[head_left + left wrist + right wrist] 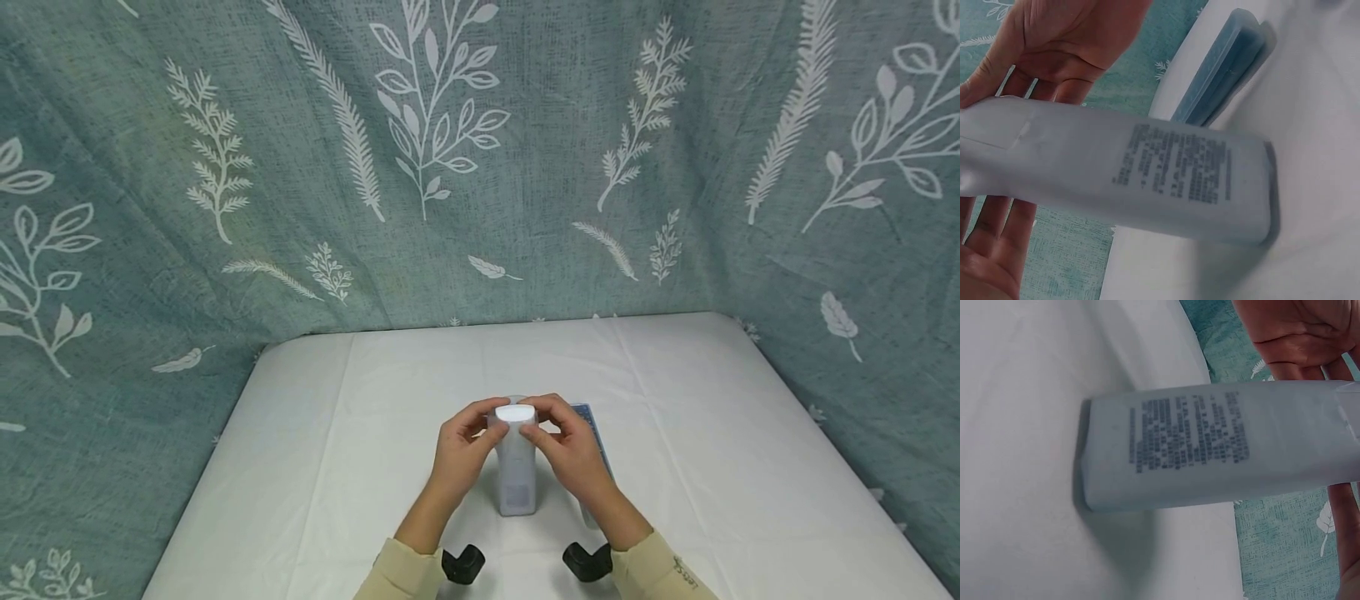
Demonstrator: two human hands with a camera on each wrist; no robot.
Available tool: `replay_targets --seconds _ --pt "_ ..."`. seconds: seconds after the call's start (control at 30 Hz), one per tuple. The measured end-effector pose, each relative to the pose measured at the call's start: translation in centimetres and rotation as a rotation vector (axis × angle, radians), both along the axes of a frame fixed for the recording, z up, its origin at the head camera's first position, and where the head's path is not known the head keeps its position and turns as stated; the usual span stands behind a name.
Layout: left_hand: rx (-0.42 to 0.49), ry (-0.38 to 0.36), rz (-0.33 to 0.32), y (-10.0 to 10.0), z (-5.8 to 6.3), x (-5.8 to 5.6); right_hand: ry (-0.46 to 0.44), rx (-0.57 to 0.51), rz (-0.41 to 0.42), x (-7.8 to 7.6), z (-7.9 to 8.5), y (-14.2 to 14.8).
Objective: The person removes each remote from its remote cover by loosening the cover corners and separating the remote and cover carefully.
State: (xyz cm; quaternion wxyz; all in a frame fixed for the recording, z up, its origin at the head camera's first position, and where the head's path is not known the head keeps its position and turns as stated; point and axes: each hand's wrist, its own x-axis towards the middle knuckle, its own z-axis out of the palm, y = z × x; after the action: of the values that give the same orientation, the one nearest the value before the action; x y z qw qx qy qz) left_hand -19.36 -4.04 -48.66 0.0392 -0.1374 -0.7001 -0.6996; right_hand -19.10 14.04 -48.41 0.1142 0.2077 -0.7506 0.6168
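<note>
A tall, pale, translucent bottle (517, 475) with a white cap (516, 412) stands upright on the white-covered table, between both hands. My left hand (461, 446) pinches its top from the left, thumb on the near side and fingers behind. From the other side my right hand (573, 450) grips the same upper end in a matching way. Small dark print covers the lower part of the bottle's near face (1188, 431) in both wrist views. In the left wrist view the bottle's base (1254, 190) is close over the white cloth.
A flat blue case (1222, 69) lies right of the bottle, partly hidden behind the right hand and forearm in the head view. Black angled pieces (463, 565) show beside both cuffs. Green leaf-patterned fabric (525, 167) hangs around the table.
</note>
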Motion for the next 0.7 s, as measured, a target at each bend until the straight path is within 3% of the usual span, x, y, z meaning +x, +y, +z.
replay_targets --seconds 0.13,0.7 --pt "-0.017 0.022 0.011 -0.08 0.08 0.04 0.026 -0.005 0.004 0.06 0.12 -0.13" --pt "-0.043 -0.041 -0.058 -0.93 -0.42 0.65 -0.012 0.029 -0.002 0.93 -0.61 -0.14"
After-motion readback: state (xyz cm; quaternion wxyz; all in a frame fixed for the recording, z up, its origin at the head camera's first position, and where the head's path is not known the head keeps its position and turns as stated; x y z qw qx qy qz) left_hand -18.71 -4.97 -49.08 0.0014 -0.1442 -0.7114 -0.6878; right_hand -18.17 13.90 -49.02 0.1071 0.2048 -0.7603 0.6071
